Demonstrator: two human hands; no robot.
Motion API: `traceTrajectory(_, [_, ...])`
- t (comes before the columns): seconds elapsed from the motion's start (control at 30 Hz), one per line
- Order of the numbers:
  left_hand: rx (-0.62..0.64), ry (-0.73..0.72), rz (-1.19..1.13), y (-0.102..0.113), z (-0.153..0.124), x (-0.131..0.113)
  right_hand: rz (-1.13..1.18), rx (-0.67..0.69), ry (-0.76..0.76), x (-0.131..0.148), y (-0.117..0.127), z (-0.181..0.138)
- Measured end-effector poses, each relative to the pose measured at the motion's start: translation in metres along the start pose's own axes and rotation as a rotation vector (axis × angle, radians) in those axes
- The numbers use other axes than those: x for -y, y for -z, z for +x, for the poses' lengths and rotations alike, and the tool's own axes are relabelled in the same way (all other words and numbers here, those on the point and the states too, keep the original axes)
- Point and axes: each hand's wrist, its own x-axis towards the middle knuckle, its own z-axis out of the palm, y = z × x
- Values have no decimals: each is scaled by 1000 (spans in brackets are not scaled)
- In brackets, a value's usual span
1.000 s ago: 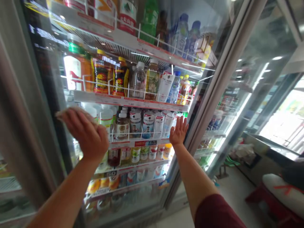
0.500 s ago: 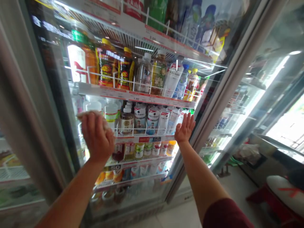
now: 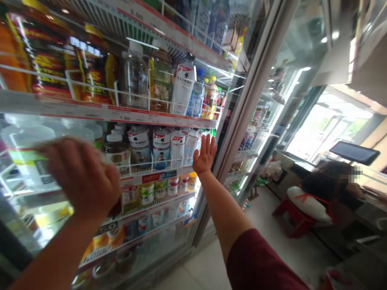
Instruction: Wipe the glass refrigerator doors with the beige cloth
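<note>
Fingers face a tall glass door [image 3: 163, 246], metal frame [image 3: 246, 108] to its right, drink bottles [image 3: 161, 148] shelved behind. Left hand [image 3: 86, 177], blurred, bends in a grasp; right hand [image 3: 204, 159], well apart, is splayed and bare. Directly under the left fingers lies the gripped cloth [image 3: 97, 151], its long axis too smeared to tell.

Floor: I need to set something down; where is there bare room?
Bare floor shows between fridge and stool, and between fridge and sleeve. Crowded: the shelves behind the glass, packed with bottles.
</note>
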Motion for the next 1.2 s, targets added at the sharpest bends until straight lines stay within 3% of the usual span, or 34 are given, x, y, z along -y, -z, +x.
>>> traceTrajectory(0.07, [-19,-167,148,-16,-6,-12,-6,-14,6,-1,-1,-1])
traceTrajectory(0.13, [-47,-282,221,-17,9,-11,-1,-49,21,-1,-3,-1])
traceTrajectory(0.27, [-169,-228,242,9,67,6,9,-127,44,1,-4,-2])
traceTrajectory(0.33, [-196,-174,238,14,76,4,14,-147,50,1,-3,-2])
traceTrajectory(0.43, [-204,-167,239,-2,51,-18,19,-148,51,2,-3,-3])
traceTrajectory(0.5, [-136,-354,235,-17,27,-34,22,-142,47,2,-3,-3])
traceTrajectory(0.57, [-63,-437,231,-24,21,-41,28,-152,54,2,-3,-3])
traceTrajectory(0.63, [-72,-369,248,-16,39,-38,32,-187,75,2,-3,-3])
traceTrajectory(0.77, [-222,-98,219,8,95,-29,41,-203,85,1,-2,-3])
traceTrajectory(0.83, [-231,-76,216,5,97,-34,53,-153,51,1,-1,-4])
traceTrajectory(0.9, [-167,-249,235,-11,79,-44,65,-106,23,1,-1,-4])
traceTrajectory(0.97, [-18,-589,218,-29,56,-51,67,-97,20,2,-2,-4])
traceTrajectory(1.03, [134,-804,197,-37,47,-53,56,-127,33,2,-2,-4])
traceTrajectory(1.1, [208,-769,212,-31,58,-49,45,-150,43,1,-2,-5])
traceTrajectory(1.2, [133,-445,257,-11,89,-43,44,-135,31,0,-3,-5])
